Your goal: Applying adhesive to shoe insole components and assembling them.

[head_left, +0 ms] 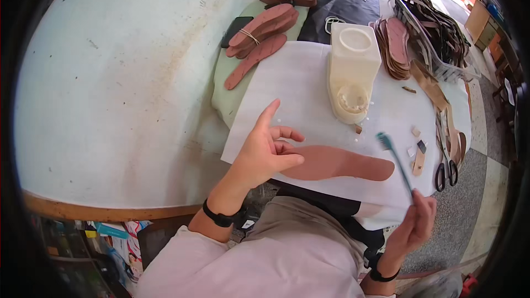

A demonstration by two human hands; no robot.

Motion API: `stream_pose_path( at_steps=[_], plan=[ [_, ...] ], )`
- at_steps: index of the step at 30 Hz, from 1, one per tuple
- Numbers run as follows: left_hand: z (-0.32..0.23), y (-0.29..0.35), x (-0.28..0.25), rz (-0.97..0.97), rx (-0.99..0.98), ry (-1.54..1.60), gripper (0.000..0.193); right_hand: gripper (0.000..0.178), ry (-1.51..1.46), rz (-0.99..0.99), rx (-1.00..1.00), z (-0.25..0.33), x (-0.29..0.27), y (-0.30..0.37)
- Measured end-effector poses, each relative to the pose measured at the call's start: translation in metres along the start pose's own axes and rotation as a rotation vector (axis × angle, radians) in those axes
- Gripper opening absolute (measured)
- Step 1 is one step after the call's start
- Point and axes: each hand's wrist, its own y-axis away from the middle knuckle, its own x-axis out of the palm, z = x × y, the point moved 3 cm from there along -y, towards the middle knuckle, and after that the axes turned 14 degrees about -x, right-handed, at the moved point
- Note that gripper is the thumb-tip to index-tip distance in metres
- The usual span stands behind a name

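A brown, sole-shaped insole [337, 163] lies across the white sheet in front of me. My left hand [265, 152] is over its left end, the thumb against the insole and the index finger stretched away. The other fingers are partly bent and stand apart. On the right, my right hand [417, 221] grips the lower end of a green toothbrush [398, 160]. Its bristle head points up and away, near the insole's right end. Beyond the insole stands a cream plastic container [356, 55], with a round, whitish-crusted opening at its near end.
Banded insole bundles [265, 27] lie at the far left beside a dark phone [237, 31]. More insoles [396, 49] sit by a clear basket [436, 44] of dark strips. Scissors [445, 165], tan strips [430, 88] and small scraps [419, 161] lie to the right.
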Motion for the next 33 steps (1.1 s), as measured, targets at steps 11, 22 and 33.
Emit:
stream_pose_path(
  at_steps=[11,22,33],
  plan=[
    [-0.011,0.014,0.009,-0.044,-0.049,-0.152,0.105,0.039,-0.112,0.237,-0.241,0.039,0.048,0.004],
    [-0.006,0.012,0.006,-0.048,-0.045,-0.143,0.099,0.045,-0.041,0.215,-0.274,0.036,0.056,0.01],
    [0.0,0.008,-0.002,-0.048,-0.015,-0.073,0.093,0.044,0.088,0.221,-0.226,0.018,0.033,0.014]
  ],
)
